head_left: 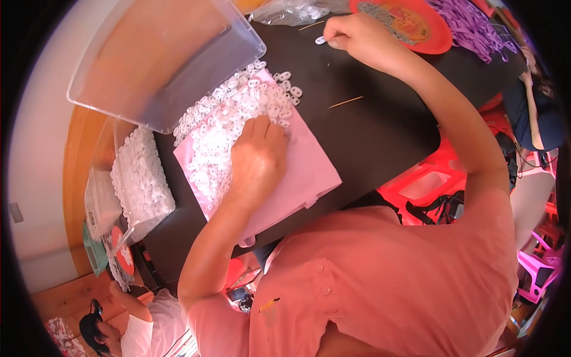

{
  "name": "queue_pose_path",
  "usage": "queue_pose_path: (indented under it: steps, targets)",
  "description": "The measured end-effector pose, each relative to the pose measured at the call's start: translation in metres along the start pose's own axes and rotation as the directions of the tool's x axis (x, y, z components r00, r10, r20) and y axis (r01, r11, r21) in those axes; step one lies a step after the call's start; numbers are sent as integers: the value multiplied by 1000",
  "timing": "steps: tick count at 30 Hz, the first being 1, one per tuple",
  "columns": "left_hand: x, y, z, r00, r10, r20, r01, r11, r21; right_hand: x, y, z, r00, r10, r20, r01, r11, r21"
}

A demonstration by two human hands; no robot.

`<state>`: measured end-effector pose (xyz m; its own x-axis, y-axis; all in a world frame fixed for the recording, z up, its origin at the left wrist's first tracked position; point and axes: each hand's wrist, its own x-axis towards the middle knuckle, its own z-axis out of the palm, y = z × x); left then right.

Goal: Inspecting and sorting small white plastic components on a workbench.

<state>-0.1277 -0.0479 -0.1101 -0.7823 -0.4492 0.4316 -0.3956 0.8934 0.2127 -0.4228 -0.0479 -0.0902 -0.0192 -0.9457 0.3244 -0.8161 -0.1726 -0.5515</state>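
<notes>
A heap of small white oval plastic pieces with two holes is spread over a pink sheet on the dark table. My left hand rests on the near right side of the heap. Its fingers are curled down and the tips are hidden, so what they hold cannot be made out. Farther off to the right, my right hand is closed in a pinch. At its fingertips shows one white two-holed piece, just above the tabletop.
A clear plastic bin lies tipped behind the heap. Left of it stands a box full of white pieces. A thin wooden stick lies on the table. Far right are a red plate with grey bits and purple straps. Another person sits lower left.
</notes>
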Motion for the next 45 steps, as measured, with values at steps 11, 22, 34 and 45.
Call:
queue_pose_path:
  steps: [11,22,34,45]
  targets:
    - [-15,16,-26,999,-21,28,23,995,-98,44,37,26,986,-82,144,133,912,-388]
    - [-72,3,-50,925,-368,-93,344,917,-202,-4,-92,64,929,-348,127,352,936,-13]
    - [-130,12,-66,905,-393,-164,358,911,-205,-29,-118,60,925,-337,176,344,939,-8]
    - [-95,38,-53,916,-389,-101,285,805,-521,-92,-90,70,913,-408,28,409,910,-73]
